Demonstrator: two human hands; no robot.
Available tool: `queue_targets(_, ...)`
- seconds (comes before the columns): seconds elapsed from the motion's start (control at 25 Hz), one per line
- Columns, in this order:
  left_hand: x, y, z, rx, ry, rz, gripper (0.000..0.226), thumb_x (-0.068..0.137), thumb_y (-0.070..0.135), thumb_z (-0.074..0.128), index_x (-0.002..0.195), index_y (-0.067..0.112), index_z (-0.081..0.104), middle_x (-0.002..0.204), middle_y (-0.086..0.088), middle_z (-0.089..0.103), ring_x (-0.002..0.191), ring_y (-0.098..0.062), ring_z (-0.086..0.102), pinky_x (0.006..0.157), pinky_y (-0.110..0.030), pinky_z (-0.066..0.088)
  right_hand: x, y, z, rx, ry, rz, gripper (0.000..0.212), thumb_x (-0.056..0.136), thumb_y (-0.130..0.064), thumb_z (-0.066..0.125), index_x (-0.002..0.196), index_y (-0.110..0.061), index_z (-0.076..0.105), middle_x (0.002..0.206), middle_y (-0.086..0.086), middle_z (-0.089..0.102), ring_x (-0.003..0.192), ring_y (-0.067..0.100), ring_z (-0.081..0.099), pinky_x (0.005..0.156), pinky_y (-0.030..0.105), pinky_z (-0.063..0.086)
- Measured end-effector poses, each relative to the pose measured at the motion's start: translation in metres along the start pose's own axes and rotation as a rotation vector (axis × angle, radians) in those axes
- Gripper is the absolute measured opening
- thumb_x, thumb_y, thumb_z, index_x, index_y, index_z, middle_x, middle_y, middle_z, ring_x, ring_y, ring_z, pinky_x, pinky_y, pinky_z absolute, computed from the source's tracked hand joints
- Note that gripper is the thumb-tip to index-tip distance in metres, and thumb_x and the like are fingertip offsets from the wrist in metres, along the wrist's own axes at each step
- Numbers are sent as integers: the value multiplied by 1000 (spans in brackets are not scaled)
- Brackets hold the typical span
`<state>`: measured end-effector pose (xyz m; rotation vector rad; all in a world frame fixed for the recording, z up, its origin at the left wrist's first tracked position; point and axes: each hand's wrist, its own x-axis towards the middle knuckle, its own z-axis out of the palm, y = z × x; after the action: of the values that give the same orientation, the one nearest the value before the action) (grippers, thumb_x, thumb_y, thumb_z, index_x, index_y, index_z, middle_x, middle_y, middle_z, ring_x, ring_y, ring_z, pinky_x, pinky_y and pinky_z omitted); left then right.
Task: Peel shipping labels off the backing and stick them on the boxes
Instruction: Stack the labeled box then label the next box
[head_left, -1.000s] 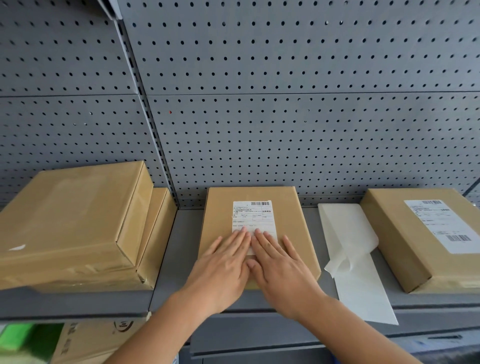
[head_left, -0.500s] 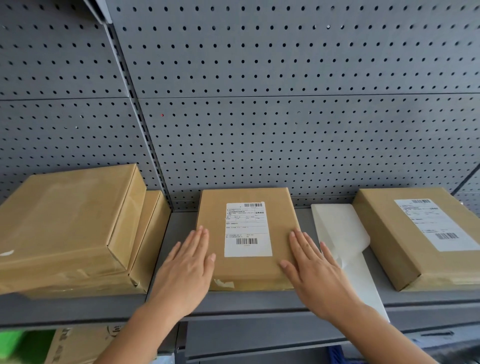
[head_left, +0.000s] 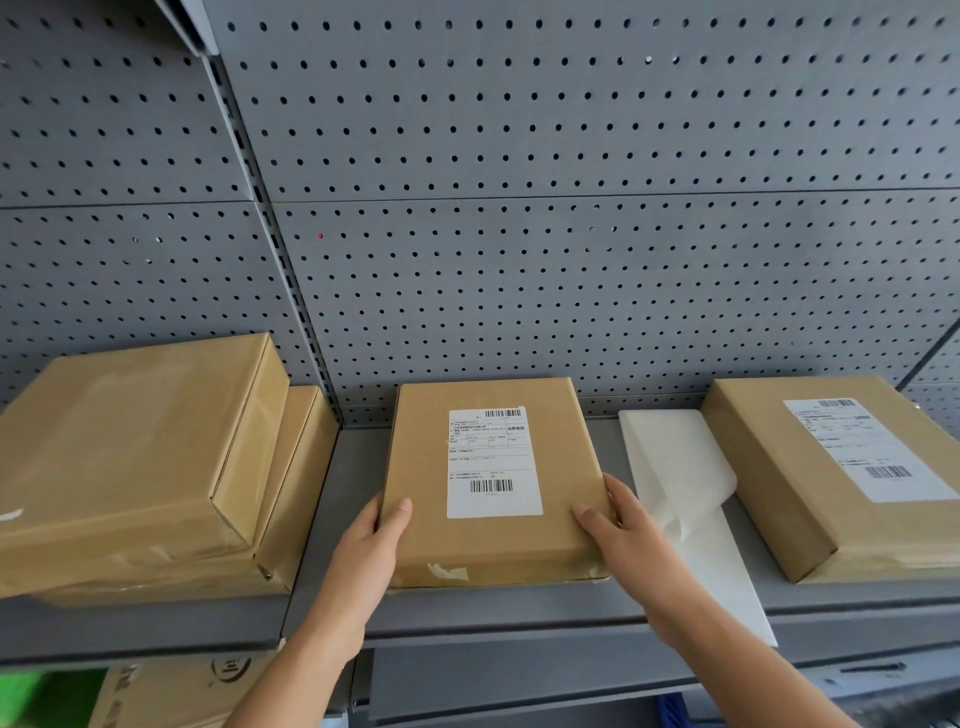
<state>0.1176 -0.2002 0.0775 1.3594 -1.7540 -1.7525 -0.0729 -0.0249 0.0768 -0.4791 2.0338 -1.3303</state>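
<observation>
A brown cardboard box lies flat in the middle of the grey shelf, with a white shipping label stuck on its top. My left hand grips the box's left side, thumb on top. At the box's right side my right hand holds it the same way, thumb on the top face. To the right lies the peeled white backing sheet, its lower corner curled up. A second labelled box sits at the far right.
Two unlabelled brown boxes are stacked on the left shelf section. A grey pegboard wall rises behind everything. Below the shelf, another carton and something green show at the lower left.
My hands left the label, slid apart to the box's sides, and now grip its left and right edges near the front corners.
</observation>
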Motion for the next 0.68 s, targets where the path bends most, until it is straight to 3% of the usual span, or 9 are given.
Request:
queue_targets(0.08,-5,4,4,-17,17,8,36,103,44,52,137,32,57,122,21,65,113,-3,58,97,-29,37,-3,-4,-4,29,37,-13,46,102,-26,53,146,-26,41,112,-26,55,101,-6,54,78,19,43)
queue_targets(0.2,-15,17,13,-46,42,61,23,102,40,54,124,37,54,108,27,63,96,10,55,78,-20,41,-8,-14,-21,75,102,-44,43,101,-23,56,142,-29,45,114,-27,56,104,-5,55,89,27,43)
queue_targets(0.28,-21,31,23,-73,38,101,23,101,40,57,122,36,52,109,22,65,97,7,57,71,-17,40,-11,-21,-38,125,147,-64,42,99,-23,57,138,-36,48,117,-23,61,106,-1,58,84,25,45)
queue_targets(0.52,-27,74,77,-99,-73,215,27,98,41,61,122,30,54,113,15,67,101,0,61,71,-20,43,-23,-31,-107,142,322,-95,44,95,-30,59,138,-37,52,124,-12,65,109,10,61,96,37,47)
queue_targets(0.68,-32,99,134,-92,-183,279,30,97,41,62,122,26,53,114,12,67,100,0,61,70,-19,42,-39,-31,-166,154,440,-115,35,96,-29,57,130,-36,55,118,-11,65,106,11,59,87,36,47)
